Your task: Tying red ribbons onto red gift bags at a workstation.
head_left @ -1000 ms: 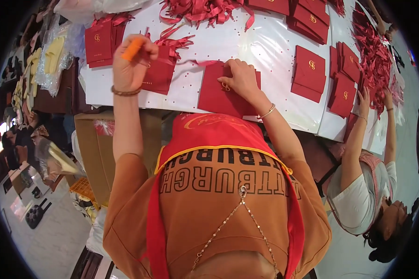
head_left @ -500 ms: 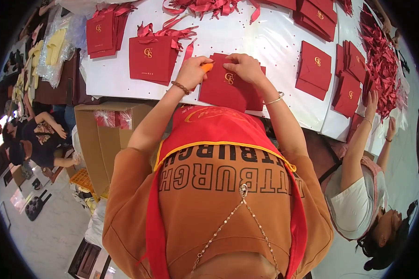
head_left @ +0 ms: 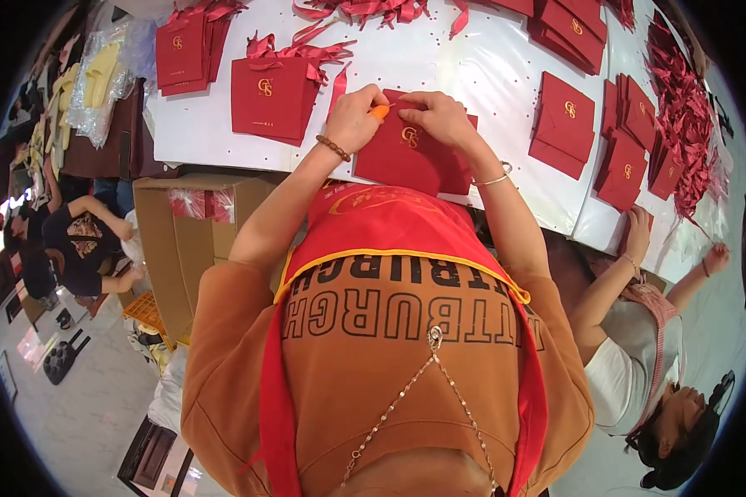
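A flat red paper gift bag (head_left: 389,157) with a gold emblem lies in front of me at the table's near edge, on top of another red bag. My left hand (head_left: 354,122) is closed at its upper left edge, around a small orange object (head_left: 380,111) whose kind I cannot make out. Bent fingers of my right hand (head_left: 442,118) pinch the bag's top edge close by. Just left of my left hand is a stack of red bags (head_left: 267,98) with red ribbon handles.
Further bag stacks lie on the white table (head_left: 481,79) at far left and right. Loose red ribbons (head_left: 365,8) lie at the back, a ribbon heap (head_left: 680,108) at right. A co-worker's hand (head_left: 637,236) is at the right edge. A cardboard box (head_left: 162,248) stands below left.
My left hand has shifted slightly right and up, with the orange object. At right, the co-worker's hands have come down; one now touches a red bag, the other draws out a ribbon.
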Demonstrator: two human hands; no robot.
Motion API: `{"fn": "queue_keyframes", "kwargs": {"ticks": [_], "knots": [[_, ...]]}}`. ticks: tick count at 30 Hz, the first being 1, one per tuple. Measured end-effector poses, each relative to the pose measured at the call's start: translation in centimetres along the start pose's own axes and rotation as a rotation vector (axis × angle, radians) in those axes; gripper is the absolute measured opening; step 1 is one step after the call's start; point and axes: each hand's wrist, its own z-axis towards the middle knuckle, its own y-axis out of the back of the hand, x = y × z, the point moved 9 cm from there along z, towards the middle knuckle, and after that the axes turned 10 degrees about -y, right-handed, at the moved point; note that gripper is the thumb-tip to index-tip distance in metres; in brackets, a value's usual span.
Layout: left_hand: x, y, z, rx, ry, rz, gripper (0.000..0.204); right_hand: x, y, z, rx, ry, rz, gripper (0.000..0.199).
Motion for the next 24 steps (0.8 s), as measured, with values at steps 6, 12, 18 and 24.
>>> {"fn": "queue_keyframes", "kwargs": {"ticks": [6,12,18,24], "knots": [[0.8,-0.5,-0.3,0.008,0.037,-0.064,0.008,0.0,-0.1,-0.3,0.011,0.013,0.057,0.036],[0.9,-0.9,-0.2,0.006,0.019,-0.058,0.008,0.6,0.5,-0.9,-0.052,0.036,0.004,0.035],[1.0,-0.6,-0.1,0.056,0.143,-0.141,0.009,0.5,0.1,-0.9,-0.046,0.053,0.037,0.035],[-1.9,-0.7,-0.1,0.089,-0.134,0.215,0.010,1.3,-0.1,-1.4,-0.081,0.164,0.038,0.030]]}}
